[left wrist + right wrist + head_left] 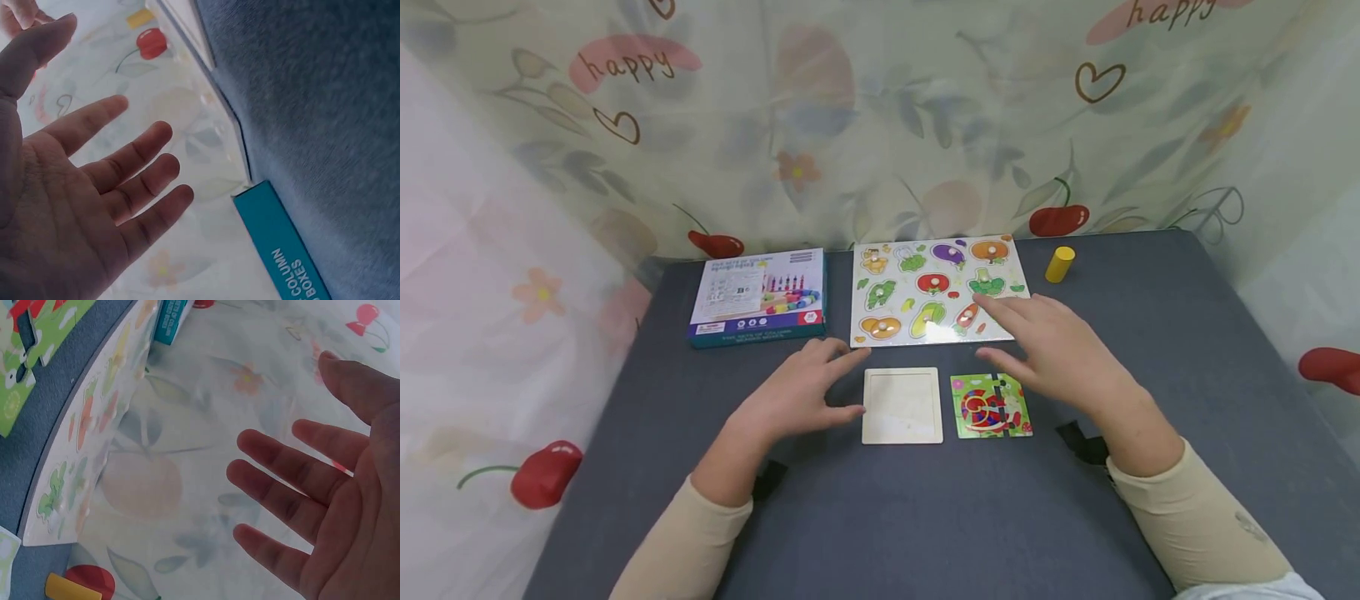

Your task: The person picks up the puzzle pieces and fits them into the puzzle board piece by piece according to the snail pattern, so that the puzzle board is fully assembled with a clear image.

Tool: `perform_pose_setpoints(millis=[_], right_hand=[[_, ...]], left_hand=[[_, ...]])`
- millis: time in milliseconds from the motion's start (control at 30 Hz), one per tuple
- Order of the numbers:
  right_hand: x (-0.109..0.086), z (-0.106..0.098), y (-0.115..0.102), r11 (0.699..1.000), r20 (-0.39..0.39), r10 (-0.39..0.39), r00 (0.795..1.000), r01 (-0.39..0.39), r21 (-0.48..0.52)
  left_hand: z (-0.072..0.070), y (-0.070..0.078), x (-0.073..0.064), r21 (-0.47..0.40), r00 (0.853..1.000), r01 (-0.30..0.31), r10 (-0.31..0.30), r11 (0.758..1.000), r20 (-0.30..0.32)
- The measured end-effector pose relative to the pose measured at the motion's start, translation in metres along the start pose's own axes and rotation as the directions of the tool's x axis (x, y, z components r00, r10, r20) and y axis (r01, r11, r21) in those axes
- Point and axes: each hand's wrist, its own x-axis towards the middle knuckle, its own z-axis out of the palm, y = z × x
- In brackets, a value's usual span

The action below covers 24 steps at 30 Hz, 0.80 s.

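In the head view my left hand (808, 387) hovers with spread fingers at the left of a pale, square, shallow-rimmed tray (902, 407). My right hand (1052, 346) is over the near right part of a vegetable picture board (906, 283), its fingers extended. Just below that hand lies a green jigsaw puzzle (981, 408) with a colourful snail-like picture, its pieces parted by a dark gap. Both wrist views show bare palms, the left hand (81, 194) and the right hand (337, 500), with fingers apart and nothing held.
A teal-edged box (756, 296) stands at the back left of the dark cloth-covered table (880, 525). A yellow cylinder (1060, 265) stands at the back right. Behind the table hangs a patterned curtain (880, 125).
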Motion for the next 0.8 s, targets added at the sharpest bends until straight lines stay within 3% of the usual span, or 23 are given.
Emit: perform_pose_setpoints(millis=[200, 433, 800], right_hand=[[0.004, 0.010, -0.003, 0.999, 0.063, -0.018, 0.998, 0.015, 0.046], [0.006, 0.025, -0.005, 0.988, 0.143, 0.031, 0.989, -0.052, 0.145], [0.012, 0.051, -0.002, 0.936, 0.307, 0.110, 0.945, -0.202, 0.289]], left_hand=[[0.009, 0.002, 0.006, 0.030, 0.995, 0.053, -0.056, 0.998, 0.089], [0.020, 0.003, 0.012, -0.034, 0.970, 0.150, -0.140, 0.988, 0.200], [0.029, 0.000, 0.016, -0.087, 0.942, 0.216, -0.185, 0.972, 0.278]])
